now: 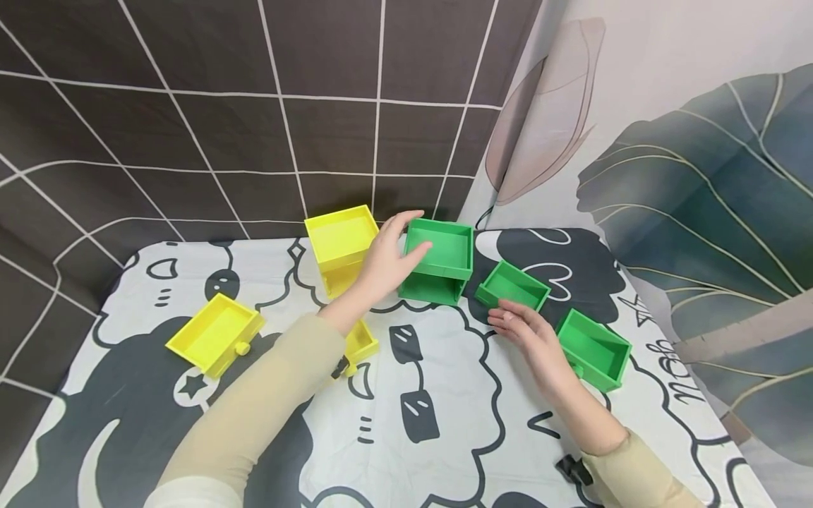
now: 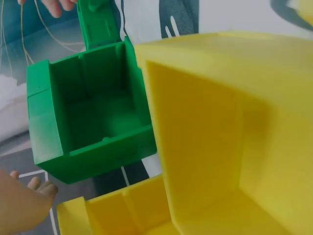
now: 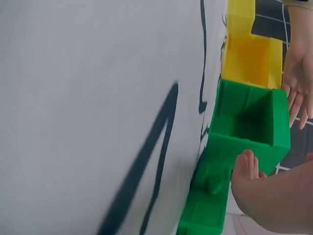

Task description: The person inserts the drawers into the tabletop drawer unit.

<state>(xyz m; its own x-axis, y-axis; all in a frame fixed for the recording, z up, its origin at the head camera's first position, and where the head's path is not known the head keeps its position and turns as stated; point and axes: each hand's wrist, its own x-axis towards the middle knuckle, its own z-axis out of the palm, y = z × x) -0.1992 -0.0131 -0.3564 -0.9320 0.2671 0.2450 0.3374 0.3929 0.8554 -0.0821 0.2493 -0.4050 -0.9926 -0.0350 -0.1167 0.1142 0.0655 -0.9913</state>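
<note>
My left hand [image 1: 389, 259] reaches between a yellow cabinet [image 1: 346, 236] and a green cabinet [image 1: 447, 257], thumb and fingers spread apart. Its thumb overlaps the green cabinet's left side in the head view. Both cabinets have a tray-like top and a hollow front; the green one's compartment [image 2: 98, 103] shows in the left wrist view. My right hand [image 1: 536, 342] has extended fingers at the near edge of a small green drawer [image 1: 514, 283]. A second green drawer [image 1: 593, 349] lies beside the right wrist, its round knob facing my hand.
One yellow drawer [image 1: 216, 335] with a knob lies tilted at the left. Another yellow drawer [image 1: 362, 342] is partly hidden beneath my left forearm. Behind the cabinets rises a dark gridded cloth wall [image 1: 330, 134]. A patterned black-and-white cloth [image 1: 451, 353] covers the table.
</note>
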